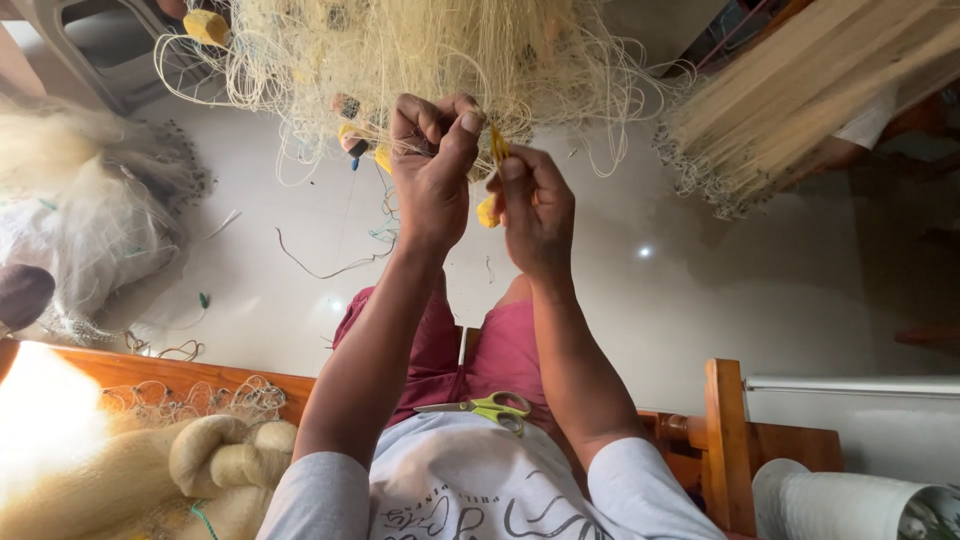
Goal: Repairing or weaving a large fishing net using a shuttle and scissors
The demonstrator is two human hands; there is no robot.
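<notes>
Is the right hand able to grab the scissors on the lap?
Probably yes. The scissors lie uncovered on the lap, nothing blocking them, but the right hand is pinching a yellow netting needle up at the net.

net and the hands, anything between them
Nothing visible does: the left hand and right hand are already in the pale net, pinching its strands by a yellow float.

A home turned net-mending workroom: pale fishing net (pixel 420 50) with yellow floats (pixel 205 26) hangs over a glossy white tiled floor (pixel 700 280), more net heaps (pixel 80 220) lie about, with wooden furniture (pixel 728 440) and a plastic chair (pixel 90 40).
</notes>
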